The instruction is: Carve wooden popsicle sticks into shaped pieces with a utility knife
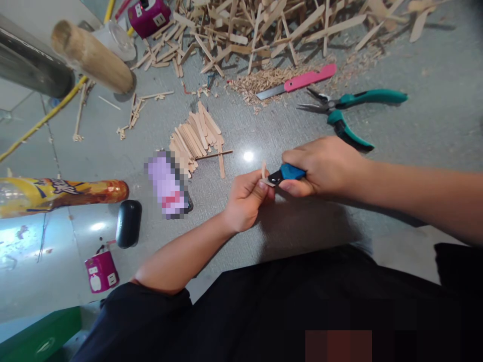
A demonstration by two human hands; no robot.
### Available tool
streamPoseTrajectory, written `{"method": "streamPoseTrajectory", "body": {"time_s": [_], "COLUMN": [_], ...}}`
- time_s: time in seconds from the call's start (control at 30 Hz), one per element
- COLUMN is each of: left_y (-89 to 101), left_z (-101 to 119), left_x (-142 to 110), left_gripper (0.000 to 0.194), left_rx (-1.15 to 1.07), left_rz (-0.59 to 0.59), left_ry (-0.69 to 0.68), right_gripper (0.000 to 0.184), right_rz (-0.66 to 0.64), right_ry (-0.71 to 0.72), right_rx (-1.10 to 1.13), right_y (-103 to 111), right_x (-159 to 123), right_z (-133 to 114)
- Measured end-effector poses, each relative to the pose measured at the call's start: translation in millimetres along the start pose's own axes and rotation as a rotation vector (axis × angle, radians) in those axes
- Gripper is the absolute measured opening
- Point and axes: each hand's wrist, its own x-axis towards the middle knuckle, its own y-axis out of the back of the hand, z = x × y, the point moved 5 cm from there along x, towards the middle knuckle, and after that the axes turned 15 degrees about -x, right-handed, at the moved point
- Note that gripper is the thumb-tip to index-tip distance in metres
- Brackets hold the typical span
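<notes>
Between the thumb and fingers of my left hand (247,197) is a short wooden craft stick (263,168), its end pointing away from me. My right hand (320,163) grips a blue and black utility knife (292,172), and its blade lies against the stick by my left thumb. Part of the stick is hidden by my fingers. Just beyond my hands, on the grey table (260,125), lies a pile of craft sticks (194,133). Teal-handled needle-nose pliers (332,104) lie open beyond my right hand.
A large heap of sticks (264,30), wood shavings (252,83) and a pink cutter (309,78) are at the back. To the left are a phone (166,183), a black case (129,223), a drink bottle (64,196), a bamboo tube (94,58) and a purple socket block (101,271).
</notes>
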Motion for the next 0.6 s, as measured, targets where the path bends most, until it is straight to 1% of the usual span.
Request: {"method": "streamPoseTrajectory", "body": {"time_s": [0.13, 0.23, 0.3, 0.37, 0.43, 0.5, 0.6], "left_y": [-0.5, -0.4, -0.4, -0.5, 0.8, 2.1, 0.9], "left_z": [1.1, -0.2, -1.8, -2.8, -3.0, -3.2, -3.9], "left_x": [0.9, 2.5, 3.7, 4.9, 5.9, 6.9, 8.5], "left_gripper": [0.061, 0.061, 0.059, 0.054, 0.052, 0.053, 0.053], "left_rx": [0.052, 0.052, -0.002, -0.1, -0.195, -0.247, -0.265], "left_rz": [0.046, 0.07, 0.089, 0.108, 0.148, 0.176, 0.136], "left_ry": [-0.002, -0.01, -0.009, -0.015, -0.03, -0.04, -0.048], "right_gripper": [0.081, 0.084, 0.086, 0.085, 0.081, 0.074, 0.061], "right_rz": [0.011, 0.013, 0.014, 0.014, 0.033, 0.069, 0.085], "right_ry": [-0.047, -0.085, -0.1, -0.1, -0.08, -0.073, -0.113], "right_rx": [0.035, 0.07, 0.064, 0.031, -0.007, -0.034, -0.051], "right_y": [-0.5, 2.0, 3.5, 3.9, 4.8, 7.7, 15.2], "right_x": [-4.5, -5.4, -4.6, -3.9, -3.9, -4.5, -4.1], "right_z": [-3.5, -6.3, -6.9, -6.7, -6.6, -6.2, -4.6]}}
